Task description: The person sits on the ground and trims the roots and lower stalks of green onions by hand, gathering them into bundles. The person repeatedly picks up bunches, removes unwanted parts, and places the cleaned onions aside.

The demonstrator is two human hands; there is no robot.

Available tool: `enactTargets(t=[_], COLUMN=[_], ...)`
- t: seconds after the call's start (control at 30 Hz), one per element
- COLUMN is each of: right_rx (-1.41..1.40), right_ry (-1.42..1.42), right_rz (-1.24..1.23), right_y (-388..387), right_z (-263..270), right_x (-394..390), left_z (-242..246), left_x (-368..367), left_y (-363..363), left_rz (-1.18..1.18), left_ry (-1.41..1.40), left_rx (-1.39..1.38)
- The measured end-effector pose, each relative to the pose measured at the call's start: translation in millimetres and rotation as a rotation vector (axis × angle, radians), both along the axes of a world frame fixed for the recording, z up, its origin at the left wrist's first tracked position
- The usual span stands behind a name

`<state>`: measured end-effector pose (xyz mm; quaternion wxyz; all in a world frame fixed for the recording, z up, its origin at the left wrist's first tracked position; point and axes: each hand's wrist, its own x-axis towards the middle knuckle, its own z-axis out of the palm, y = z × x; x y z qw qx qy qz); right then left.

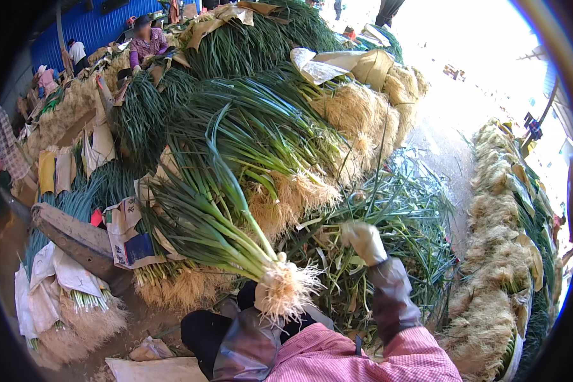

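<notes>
A bunch of long green onions (238,238) with pale, shaggy roots lies across my left forearm's end. My left hand (281,257) grips it near the roots; most of that hand is hidden behind them, and only a whitish bit that looks like glove shows. To the right, my right hand (365,241), in a pale work glove, is blurred over a heap of loose green leaves and stalks (406,210). A thin yellowish stalk is by its fingers; whether they hold it is not clear. Grey sleeve covers reach up both forearms.
Large stacks of green onions (272,114) rise ahead, roots facing me. A long row of rooted bundles (487,229) runs along the right. At left are a curved, dirty beam (76,238), a printed paper sack (126,234) and wrapped bundles (76,305). Another person (145,45) works at upper left.
</notes>
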<state>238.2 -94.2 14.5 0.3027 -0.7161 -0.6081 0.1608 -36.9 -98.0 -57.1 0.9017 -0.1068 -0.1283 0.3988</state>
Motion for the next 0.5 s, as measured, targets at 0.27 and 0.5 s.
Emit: enactTargets(t=[0.27, 0.5], right_rx=[0.108, 0.677], right_ry=[-0.376, 0.843], right_rz=[-0.001, -0.023], right_y=[176.5, 55.6], right_z=[0.8, 65.1], right_x=[-47.8, -0.6], left_z=[20.9, 29.9], left_x=[9.5, 2.6], left_y=[-10.3, 3.7], left_rz=[0.294, 0.178], left_ry=[0.458, 0.031], left_rx=[0.254, 0.312])
